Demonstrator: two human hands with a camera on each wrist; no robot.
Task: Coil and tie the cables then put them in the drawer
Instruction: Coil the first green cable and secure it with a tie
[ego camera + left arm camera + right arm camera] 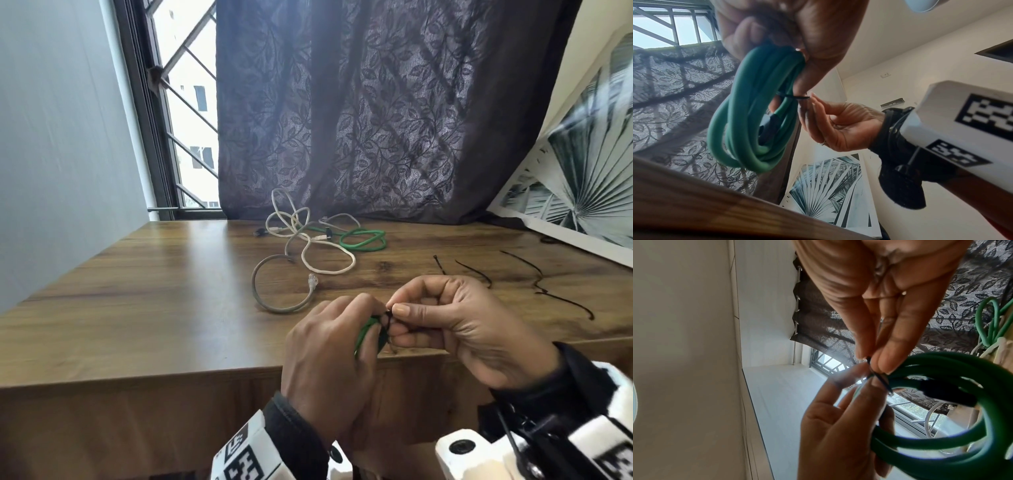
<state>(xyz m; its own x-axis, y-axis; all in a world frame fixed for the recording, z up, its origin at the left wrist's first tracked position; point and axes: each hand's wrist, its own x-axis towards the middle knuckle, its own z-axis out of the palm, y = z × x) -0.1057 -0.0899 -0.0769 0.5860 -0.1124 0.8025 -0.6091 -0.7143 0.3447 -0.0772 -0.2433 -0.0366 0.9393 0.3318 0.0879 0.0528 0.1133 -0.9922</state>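
My left hand point(337, 339) grips a coiled green cable point(363, 334) just above the desk's front edge. In the left wrist view the coil point(748, 123) hangs below the fingers, with a black zip tie point(794, 97) wrapped round its strands. My right hand point(428, 318) pinches the tie's tail point(388, 313) between thumb and forefinger, right against the coil. The right wrist view shows that pinch on the tie point(877, 374) beside the green loops point(941, 431), with the left hand point(838, 426) below. No drawer is in view.
On the wooden desk point(154, 308) lie a grey cable point(274, 298), tangled white cables point(315, 246) and another green cable point(363, 240) near the curtain point(376, 120). Several loose black zip ties point(479, 274) lie at the right. A leaf picture point(582, 171) leans against the right wall.
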